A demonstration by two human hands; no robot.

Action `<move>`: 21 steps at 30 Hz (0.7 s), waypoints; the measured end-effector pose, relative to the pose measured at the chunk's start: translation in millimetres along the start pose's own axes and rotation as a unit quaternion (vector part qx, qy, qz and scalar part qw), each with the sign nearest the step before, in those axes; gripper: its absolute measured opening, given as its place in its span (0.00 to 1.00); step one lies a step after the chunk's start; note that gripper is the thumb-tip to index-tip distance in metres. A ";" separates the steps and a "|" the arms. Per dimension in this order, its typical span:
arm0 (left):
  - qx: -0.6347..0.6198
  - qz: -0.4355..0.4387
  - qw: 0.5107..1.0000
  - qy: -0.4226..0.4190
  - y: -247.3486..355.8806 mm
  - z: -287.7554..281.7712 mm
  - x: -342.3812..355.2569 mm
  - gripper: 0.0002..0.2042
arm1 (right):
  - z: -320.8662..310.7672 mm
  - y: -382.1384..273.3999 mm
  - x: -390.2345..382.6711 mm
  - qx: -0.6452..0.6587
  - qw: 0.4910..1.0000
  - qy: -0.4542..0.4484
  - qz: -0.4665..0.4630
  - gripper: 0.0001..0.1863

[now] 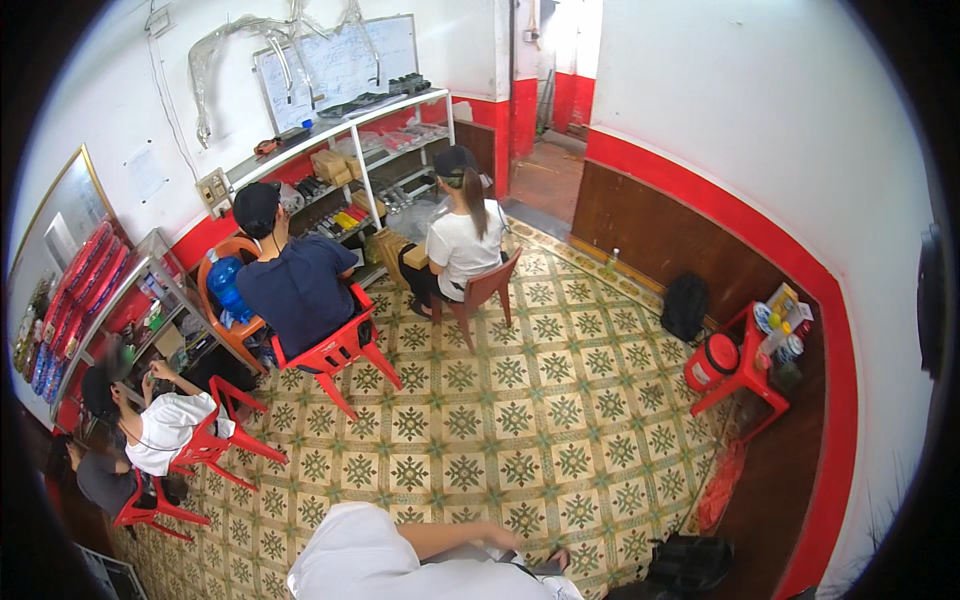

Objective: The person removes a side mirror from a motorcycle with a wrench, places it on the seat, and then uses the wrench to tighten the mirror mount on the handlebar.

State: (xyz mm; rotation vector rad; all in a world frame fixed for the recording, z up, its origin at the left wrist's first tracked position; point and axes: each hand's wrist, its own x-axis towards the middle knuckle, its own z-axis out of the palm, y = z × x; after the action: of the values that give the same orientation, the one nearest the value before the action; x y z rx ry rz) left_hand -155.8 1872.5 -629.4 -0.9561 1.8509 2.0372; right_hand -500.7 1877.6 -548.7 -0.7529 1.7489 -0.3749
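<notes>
Head view. Neither the left hand nor the right hand of the camera wearer is in the frame, so the grip of each cannot be told, nor whether it has hold of anything.

Nearest the lower edge, a person in a white shirt (pixel 360 560) bends forward, one bare forearm stretched to the right over the patterned tiled floor (pixel 520 420). A black bag (pixel 690 562) lies on that floor just to the right of this person, near the wall.

Mid-room, a person in a dark blue shirt (pixel 300 285) sits on a red plastic chair (pixel 335 352), back to the camera. Beside them, a person with a ponytail (pixel 462 240) sits on a brown chair (pixel 490 285). Both face a white metal shelf unit (pixel 390 150) stocked with boxes and small goods, with a whiteboard (pixel 340 60) on the wall above it.

At left, two more people (pixel 160 425) sit on low red stools (pixel 215 440) near a glass display cabinet (pixel 110 300). A blue water bottle (pixel 225 285) rests on an orange chair behind the person in blue.

At right, a small red desk (pixel 745 385) stands against the wall, carrying a red jug (pixel 712 360) and several bottles (pixel 785 325). A black backpack (pixel 685 305) leans on the brown wall panel, well apart from the black bag.
</notes>
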 end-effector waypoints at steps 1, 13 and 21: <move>0.005 -0.008 1.000 0.015 -13.1 -6.9 2.7 0.21 | 1.8 -7.5 32.9 -0.023 0.999 -0.028 -0.004 0.19; -0.086 -0.066 0.961 0.256 69.5 -279.1 42.2 0.25 | -100.4 -267.2 320.5 -0.291 0.940 -0.169 -0.046 0.14; -0.114 -0.210 0.848 0.472 161.3 -426.4 -56.8 0.30 | -77.0 -670.2 488.4 -0.150 0.960 -0.083 -0.220 0.19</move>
State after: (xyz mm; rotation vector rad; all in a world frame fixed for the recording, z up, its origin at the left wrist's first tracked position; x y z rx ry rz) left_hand -72.5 1452.8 -462.1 -2.5074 1.4760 1.6153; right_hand -451.4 1048.7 -484.1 -1.3638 1.4867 -0.3324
